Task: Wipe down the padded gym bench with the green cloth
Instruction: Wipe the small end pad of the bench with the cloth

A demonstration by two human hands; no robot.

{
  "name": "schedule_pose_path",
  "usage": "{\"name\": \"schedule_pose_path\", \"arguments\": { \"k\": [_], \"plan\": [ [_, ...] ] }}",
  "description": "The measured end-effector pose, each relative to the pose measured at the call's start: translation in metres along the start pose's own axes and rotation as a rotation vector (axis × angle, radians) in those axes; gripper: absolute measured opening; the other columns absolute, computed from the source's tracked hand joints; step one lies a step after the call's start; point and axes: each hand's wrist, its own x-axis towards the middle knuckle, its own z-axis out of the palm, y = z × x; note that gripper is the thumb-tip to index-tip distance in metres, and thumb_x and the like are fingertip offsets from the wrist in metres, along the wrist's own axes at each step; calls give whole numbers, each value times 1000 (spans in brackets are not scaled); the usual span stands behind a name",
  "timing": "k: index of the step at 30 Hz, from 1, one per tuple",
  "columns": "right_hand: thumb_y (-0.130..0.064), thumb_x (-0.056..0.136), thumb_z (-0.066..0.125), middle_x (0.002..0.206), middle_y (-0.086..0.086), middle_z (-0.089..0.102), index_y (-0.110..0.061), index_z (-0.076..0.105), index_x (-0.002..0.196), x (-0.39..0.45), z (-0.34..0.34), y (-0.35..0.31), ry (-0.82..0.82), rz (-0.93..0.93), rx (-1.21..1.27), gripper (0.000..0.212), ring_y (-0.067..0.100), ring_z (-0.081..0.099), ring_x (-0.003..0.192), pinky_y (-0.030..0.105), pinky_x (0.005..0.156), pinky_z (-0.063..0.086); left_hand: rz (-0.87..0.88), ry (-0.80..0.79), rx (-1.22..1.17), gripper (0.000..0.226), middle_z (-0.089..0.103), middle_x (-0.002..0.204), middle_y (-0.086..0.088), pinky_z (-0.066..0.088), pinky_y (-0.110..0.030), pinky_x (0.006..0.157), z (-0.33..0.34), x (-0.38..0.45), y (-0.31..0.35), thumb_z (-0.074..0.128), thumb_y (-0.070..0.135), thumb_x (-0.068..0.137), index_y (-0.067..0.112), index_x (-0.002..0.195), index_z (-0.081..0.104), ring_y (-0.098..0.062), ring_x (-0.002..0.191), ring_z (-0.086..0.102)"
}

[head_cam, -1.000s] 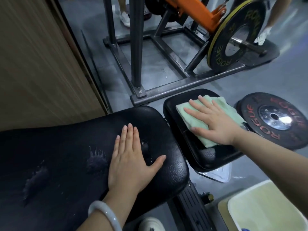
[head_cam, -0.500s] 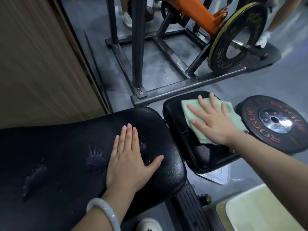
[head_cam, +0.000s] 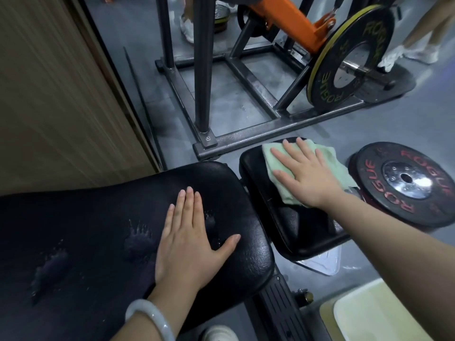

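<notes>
On small seat pad [head_cam: 290, 225], far end: green cloth [head_cam: 337, 168] under R hand [head_cam: 307, 178], fingers flat, pressing. L hand [head_cam: 189, 239] flat on main bench pad [head_cam: 86, 217], holding nothing. Unwiped pad runs left of cloth; R hand nearer, prob sweeps left.

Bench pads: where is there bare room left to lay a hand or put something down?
On the big pad, the stretch between the wall and the left hand is bare. The small pad is free only at its near end; the right hand presses the cloth over the rest. Its right side is crowded by a floor plate.
</notes>
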Motion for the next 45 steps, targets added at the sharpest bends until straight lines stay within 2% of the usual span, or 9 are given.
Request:
{"name": "schedule_pose_path", "arguments": {
  "k": [3, 6, 9, 17, 20, 24, 32, 37, 45],
  "plan": [
    [-61, 94, 20, 161, -8, -1, -42, 13, 150, 14, 4, -24, -17, 17, -34, 60, 16, -14, 146, 45, 116, -11, -1, 7, 25, 107, 7, 159, -9, -1, -34, 116, 1, 0, -1, 7, 84, 79, 3, 149, 14, -16, 147, -1],
    [-69, 82, 6, 161, -10, -1, -43, 13, 150, 4, 7, -30, -35, -146, -43, 72, 15, -16, 146, 43, 115, -13, 0, -6, 49, 106, 18, 157, -12, 7, -37, 115, 2, 1, -1, 13, 83, 82, 0, 147, 25, -19, 146, 9],
    [-74, 84, 8, 159, -14, 4, -47, 18, 147, -20, 7, -11, -38, -297, 10, 70, 9, -15, 145, 38, 116, -11, 9, -9, 42, 105, 20, 156, -13, 8, -37, 114, 4, 1, -3, 15, 82, 82, -1, 146, 27, -19, 146, 11],
    [-70, 79, 10, 161, -11, 3, -47, 15, 148, 17, 3, -14, -6, 29, 5, 73, 15, -13, 146, 46, 115, -11, 4, 6, 62, 105, 21, 156, -13, 11, -39, 113, 6, 1, -3, 17, 82, 83, -1, 146, 27, -21, 146, 13],
    [-70, 76, 4, 161, -10, 3, -44, 15, 149, -2, 6, -25, -21, -115, -37, 78, 16, -13, 147, 45, 115, -9, 4, 2, 51, 105, 22, 156, -13, 12, -39, 113, 5, 2, -3, 17, 82, 82, -1, 146, 29, -20, 145, 15],
    [-73, 88, 12, 158, -15, 9, -48, 20, 146, -52, 8, -3, 14, -259, 23, 64, 10, -11, 146, 42, 117, -5, 11, 4, 47, 105, 23, 156, -13, 12, -39, 113, 6, 1, -4, 17, 82, 83, -2, 145, 31, -21, 145, 15],
    [-66, 89, 22, 160, -13, 4, -47, 19, 147, -10, 1, 3, 42, 141, 2, 61, 12, -12, 146, 46, 116, -9, 9, 22, 77, 104, 24, 155, -13, 13, -39, 112, 8, 2, -4, 18, 81, 83, -1, 145, 31, -21, 145, 17],
    [-72, 74, 1, 160, -12, -1, -46, 13, 149, -15, 7, -19, 19, 22, -12, 80, 13, -16, 145, 43, 115, -12, 2, 20, 70, 104, 26, 155, -13, 15, -39, 112, 7, 1, -3, 18, 81, 83, -1, 145, 32, -20, 144, 18],
    [-75, 87, 14, 157, -19, 7, -52, 20, 144, -59, 5, 14, -14, -276, 55, 61, 6, -13, 146, 39, 117, -8, 11, 20, 70, 103, 28, 154, -14, 15, -40, 111, 6, 1, -4, 20, 81, 84, -2, 144, 33, -21, 144, 18]
  ]
}}
